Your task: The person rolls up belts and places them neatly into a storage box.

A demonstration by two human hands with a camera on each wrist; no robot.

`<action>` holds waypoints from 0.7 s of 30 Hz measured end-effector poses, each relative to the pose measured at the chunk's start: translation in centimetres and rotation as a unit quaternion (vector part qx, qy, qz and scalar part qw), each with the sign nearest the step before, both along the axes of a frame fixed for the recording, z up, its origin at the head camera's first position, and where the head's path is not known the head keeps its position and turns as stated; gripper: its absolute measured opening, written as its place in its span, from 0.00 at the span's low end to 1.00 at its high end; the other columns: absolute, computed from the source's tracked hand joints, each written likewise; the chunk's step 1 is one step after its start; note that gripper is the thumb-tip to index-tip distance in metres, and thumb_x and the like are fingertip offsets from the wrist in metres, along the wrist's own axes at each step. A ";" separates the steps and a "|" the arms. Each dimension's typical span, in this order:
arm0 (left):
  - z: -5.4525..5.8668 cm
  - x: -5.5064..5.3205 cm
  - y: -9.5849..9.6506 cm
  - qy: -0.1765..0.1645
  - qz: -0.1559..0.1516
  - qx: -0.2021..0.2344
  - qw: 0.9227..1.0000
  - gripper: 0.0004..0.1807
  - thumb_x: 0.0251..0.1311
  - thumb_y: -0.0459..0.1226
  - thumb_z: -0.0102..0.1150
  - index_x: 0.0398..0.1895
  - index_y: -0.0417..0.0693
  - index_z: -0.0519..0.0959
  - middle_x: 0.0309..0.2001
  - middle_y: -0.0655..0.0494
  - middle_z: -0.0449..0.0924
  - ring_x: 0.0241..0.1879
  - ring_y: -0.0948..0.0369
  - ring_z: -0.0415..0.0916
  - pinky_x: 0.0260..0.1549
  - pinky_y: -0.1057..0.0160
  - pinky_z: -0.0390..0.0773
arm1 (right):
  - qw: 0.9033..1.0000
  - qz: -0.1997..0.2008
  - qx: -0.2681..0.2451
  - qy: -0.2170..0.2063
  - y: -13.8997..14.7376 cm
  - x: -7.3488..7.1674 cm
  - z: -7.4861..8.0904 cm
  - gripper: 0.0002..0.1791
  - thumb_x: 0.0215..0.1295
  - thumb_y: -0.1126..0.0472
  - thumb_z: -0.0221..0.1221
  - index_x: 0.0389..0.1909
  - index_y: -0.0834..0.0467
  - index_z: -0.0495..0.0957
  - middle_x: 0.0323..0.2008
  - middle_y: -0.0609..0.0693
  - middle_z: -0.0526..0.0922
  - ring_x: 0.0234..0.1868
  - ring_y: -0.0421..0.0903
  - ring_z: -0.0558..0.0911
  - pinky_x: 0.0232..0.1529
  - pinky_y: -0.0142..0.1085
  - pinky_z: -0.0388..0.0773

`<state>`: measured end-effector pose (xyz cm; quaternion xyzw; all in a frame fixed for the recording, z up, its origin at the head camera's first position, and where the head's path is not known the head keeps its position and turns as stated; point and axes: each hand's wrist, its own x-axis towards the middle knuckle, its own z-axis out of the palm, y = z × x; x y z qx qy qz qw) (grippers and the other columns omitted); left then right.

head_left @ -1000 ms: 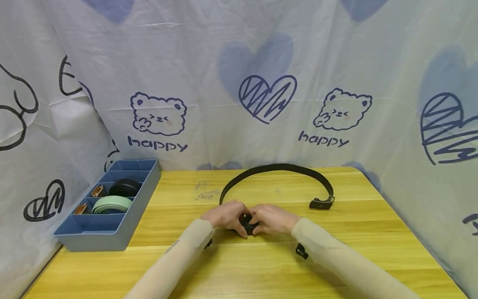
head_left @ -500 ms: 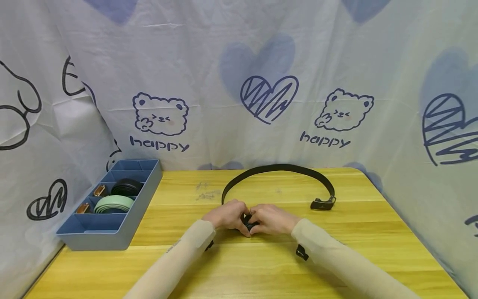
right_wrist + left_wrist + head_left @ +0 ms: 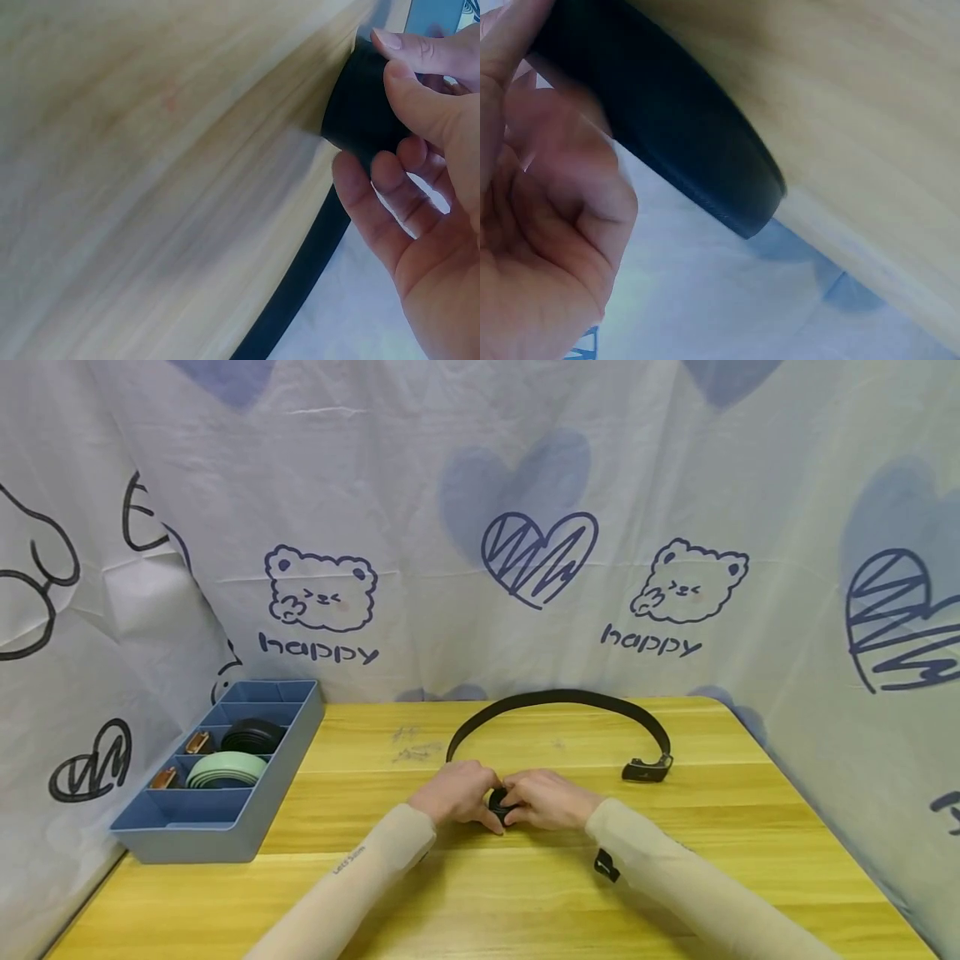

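Observation:
A black belt point(image 3: 562, 696) lies in an arc standing on its edge on the table, and its buckle point(image 3: 647, 770) rests at the right end of the arc. The other end is wound into a small coil point(image 3: 498, 803) between my hands. My left hand point(image 3: 459, 793) pinches the coil from the left. From the right, my right hand point(image 3: 553, 800) grips the same coil. In the right wrist view, thumb and fingers sit on the side of the coil point(image 3: 364, 105). The left wrist view shows the strap point(image 3: 682, 120) running out past my fingers.
At the left of the wooden table point(image 3: 525, 902) stands a blue divided box point(image 3: 258, 827). It holds a rolled black belt point(image 3: 252, 737) and a rolled light green belt point(image 3: 227, 770), both with gold-brown buckles. A printed white curtain point(image 3: 427, 568) hangs behind the table.
My left hand and wrist have turned slightly, and the left end of the belt's arc has shifted a little to the right. Both hands stay at the coil; the buckle has hardly moved.

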<state>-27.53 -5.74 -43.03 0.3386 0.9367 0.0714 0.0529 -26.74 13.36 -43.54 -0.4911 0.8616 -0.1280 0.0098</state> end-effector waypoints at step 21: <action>0.0 -0.2 -1.0 -0.073 -0.003 0.127 0.989 0.28 0.45 0.51 0.76 0.51 0.52 0.84 0.37 0.61 0.85 0.25 0.71 0.74 0.30 0.70 0.75 | 1.000 0.021 0.007 -0.002 0.3 -0.7 -0.2 0.07 0.65 0.55 0.63 0.41 0.48 0.87 0.32 0.42 0.77 0.33 0.34 0.71 0.39 0.27 0.72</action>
